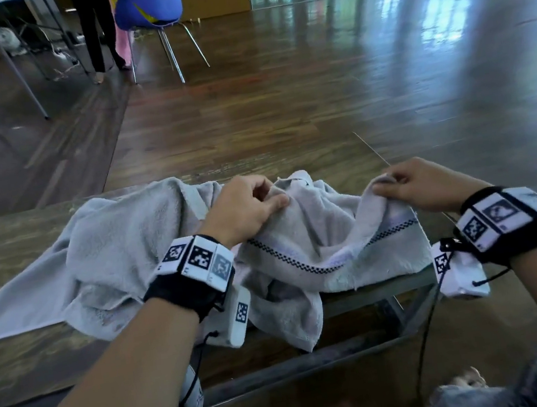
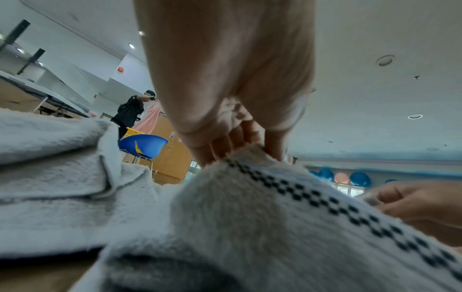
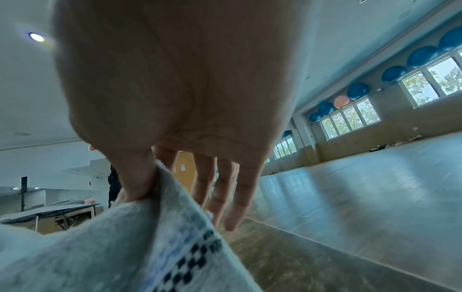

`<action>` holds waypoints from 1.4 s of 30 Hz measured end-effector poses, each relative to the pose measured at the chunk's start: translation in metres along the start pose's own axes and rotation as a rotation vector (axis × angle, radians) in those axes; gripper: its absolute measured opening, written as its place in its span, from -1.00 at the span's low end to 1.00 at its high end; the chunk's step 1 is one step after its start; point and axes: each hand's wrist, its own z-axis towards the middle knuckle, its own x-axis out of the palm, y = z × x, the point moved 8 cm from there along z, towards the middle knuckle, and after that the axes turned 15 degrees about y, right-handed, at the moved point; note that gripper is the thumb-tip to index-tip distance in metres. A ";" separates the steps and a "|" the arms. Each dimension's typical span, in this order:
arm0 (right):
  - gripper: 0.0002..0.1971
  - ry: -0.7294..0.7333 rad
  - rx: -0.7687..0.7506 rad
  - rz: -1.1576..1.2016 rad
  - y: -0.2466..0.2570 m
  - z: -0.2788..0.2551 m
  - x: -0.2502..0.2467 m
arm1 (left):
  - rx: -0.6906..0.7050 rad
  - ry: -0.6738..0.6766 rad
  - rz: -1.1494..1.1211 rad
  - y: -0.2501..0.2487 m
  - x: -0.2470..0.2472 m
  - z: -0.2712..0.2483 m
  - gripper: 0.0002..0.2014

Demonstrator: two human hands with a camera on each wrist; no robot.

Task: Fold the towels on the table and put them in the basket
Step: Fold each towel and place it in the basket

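A grey towel with a dark checkered border (image 1: 326, 229) is bunched at the right end of the wooden table (image 1: 7, 247), one part hanging over the near edge. My left hand (image 1: 282, 198) pinches its upper edge, and my right hand (image 1: 381, 184) pinches a corner further right. The left wrist view shows the left hand (image 2: 240, 152) curled on the towel (image 2: 250, 217) beside the checkered band. In the right wrist view, thumb and forefinger of my right hand (image 3: 155, 177) pinch the towel (image 3: 100, 247); the other fingers hang straight. A second plain grey towel (image 1: 112, 253) lies crumpled to the left.
A blue chair (image 1: 146, 6) stands on the wooden floor beyond the table, with a yellow latticed basket (image 2: 133, 132) behind it. A person (image 1: 95, 27) stands by another table (image 1: 9, 60) at the far left. My knees in jeans (image 1: 527, 384) are below the table's near edge.
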 end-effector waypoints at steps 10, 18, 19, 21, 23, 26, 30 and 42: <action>-0.87 0.280 -0.051 0.017 0.019 0.019 0.058 | 0.045 -0.150 0.117 -0.013 0.013 0.021 -0.77; -0.82 -0.226 -0.127 -0.072 0.044 0.012 -0.001 | 0.081 0.045 0.123 -0.023 0.040 0.030 -0.83; -0.85 -0.394 -0.193 -0.018 0.050 0.002 -0.018 | 0.136 -0.019 0.070 -0.029 0.034 0.029 -0.82; -0.85 -0.651 -0.388 0.139 0.064 -0.025 -0.046 | 0.223 -0.132 -0.010 -0.038 0.022 0.024 -0.83; -0.87 -0.672 -0.564 0.280 0.073 -0.039 -0.055 | 0.278 -0.165 -0.021 -0.045 0.014 0.020 -0.84; -0.90 -0.389 -0.620 0.496 0.071 -0.031 -0.040 | 0.335 -0.069 -0.093 -0.049 0.018 0.018 -0.80; -0.85 -0.148 -0.525 0.569 0.055 -0.018 -0.013 | 0.264 0.037 -0.176 -0.043 0.031 0.018 -0.83; -0.80 0.076 -0.281 0.504 0.052 -0.006 0.015 | 0.275 0.037 -0.494 -0.047 0.033 0.010 -0.84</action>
